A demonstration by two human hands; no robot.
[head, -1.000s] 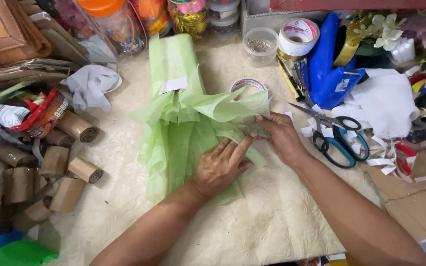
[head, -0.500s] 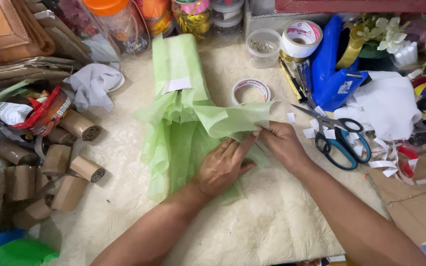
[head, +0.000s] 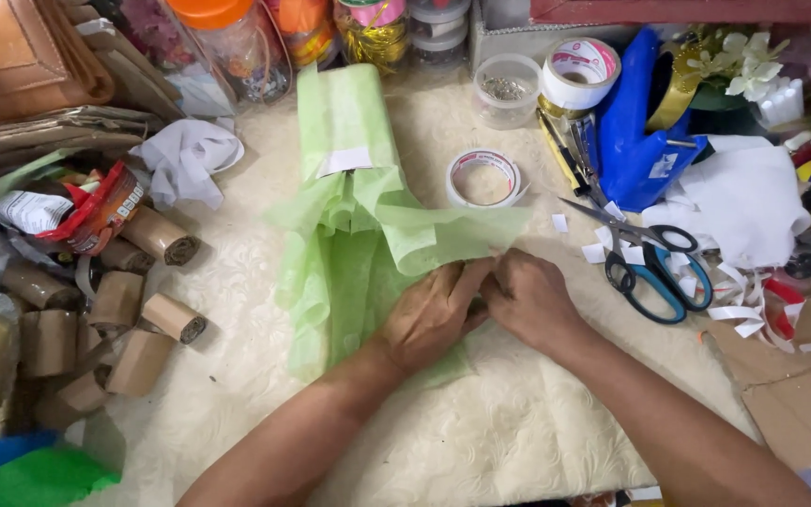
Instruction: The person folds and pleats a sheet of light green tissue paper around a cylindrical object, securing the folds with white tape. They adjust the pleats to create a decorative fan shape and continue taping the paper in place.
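A light green tissue sheet [head: 359, 225] lies crumpled and partly folded on the cream embossed table cover [head: 509, 422]; its far end is a rolled tube bearing a white label. My left hand [head: 432, 314] presses down on the sheet's lower right part with fingers pinched at a fold. My right hand [head: 529, 296] meets it fingertip to fingertip and pinches the same edge of the green sheet. The fold between the fingers is hidden by the hands.
Scissors with blue handles [head: 654, 258] lie open just right of my hands among white paper scraps. A tape roll [head: 483, 176] sits beyond the sheet, another [head: 579, 70] by a blue dispenser [head: 640, 131]. Several cardboard tubes [head: 133, 310] lie left. Jars line the back.
My right hand has drawn in toward the left hand and both now pinch the sheet's edge together. The spread corner of green sheet has been gathered inward.
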